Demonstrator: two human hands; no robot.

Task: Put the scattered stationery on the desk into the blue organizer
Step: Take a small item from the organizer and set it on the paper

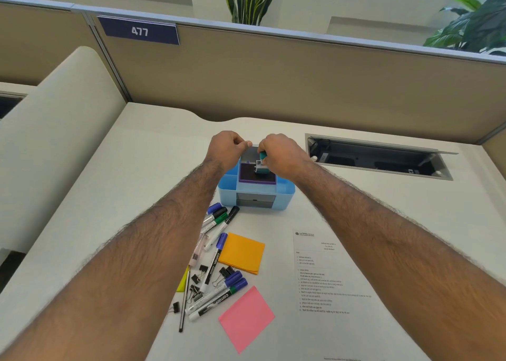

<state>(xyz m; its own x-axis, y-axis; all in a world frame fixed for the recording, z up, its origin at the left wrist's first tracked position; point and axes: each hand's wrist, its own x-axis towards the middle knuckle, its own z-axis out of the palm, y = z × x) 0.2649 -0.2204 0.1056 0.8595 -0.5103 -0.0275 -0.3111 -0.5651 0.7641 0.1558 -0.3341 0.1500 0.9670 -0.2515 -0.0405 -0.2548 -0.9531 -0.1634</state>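
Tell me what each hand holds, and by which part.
The right hand grips a small stamp by its teal top, over the blue organizer. The left hand is curled beside it; any hold cannot be told.

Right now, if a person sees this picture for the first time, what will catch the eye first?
First, the two bare forearms reaching to the blue organizer at mid-desk, where the right grip holds a small green-topped stamp over it and the left grip curls beside. Next, the bright orange sticky pad and pink sticky pad among markers nearer the person.
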